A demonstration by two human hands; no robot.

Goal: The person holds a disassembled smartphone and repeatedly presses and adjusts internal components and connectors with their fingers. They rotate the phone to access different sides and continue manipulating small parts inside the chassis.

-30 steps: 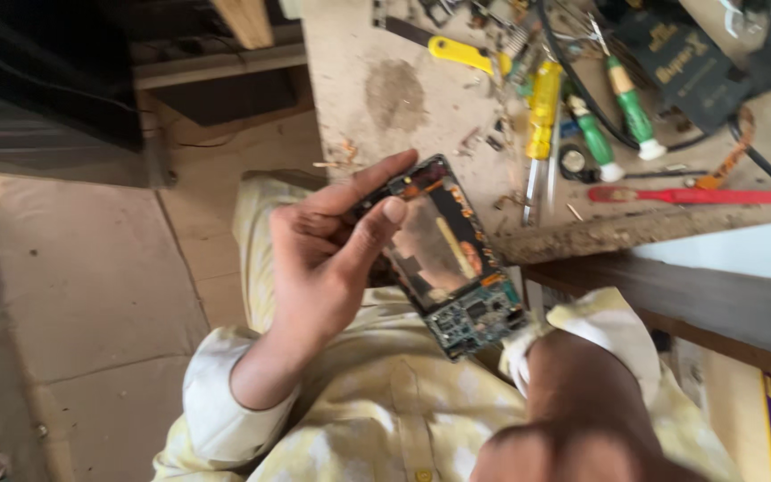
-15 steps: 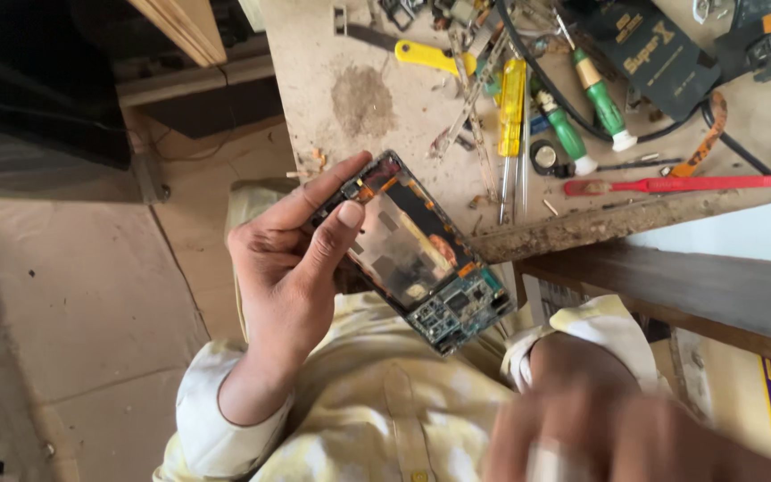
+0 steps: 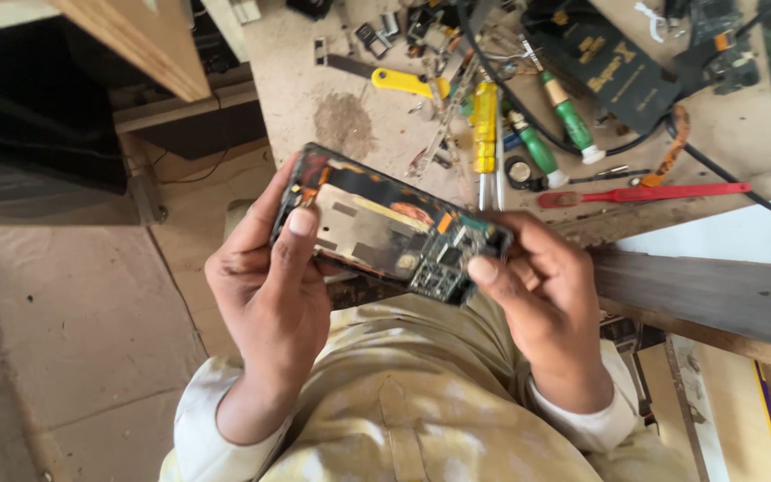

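An opened phone [image 3: 385, 228] with its back cover off shows a metal plate, orange flex strips and a green circuit board. My left hand [image 3: 265, 286] grips its left end, thumb resting on the exposed inside. My right hand [image 3: 546, 299] holds the right end, by the circuit board, thumb on top. The phone is held level above my lap, just in front of the workbench edge.
The worn workbench [image 3: 332, 116] carries a yellow-handled screwdriver [image 3: 485, 120], green-handled screwdrivers [image 3: 566, 112], a red tool [image 3: 644, 192], a yellow-handled blade [image 3: 403, 82], black cables and small parts. A dark wooden rail [image 3: 707, 295] runs below right. Bare floor [image 3: 73, 339] lies to the left.
My right hand came up from the lower right and took hold of the phone's right end. The phone turned from slanted to nearly level; my left hand kept its grip.
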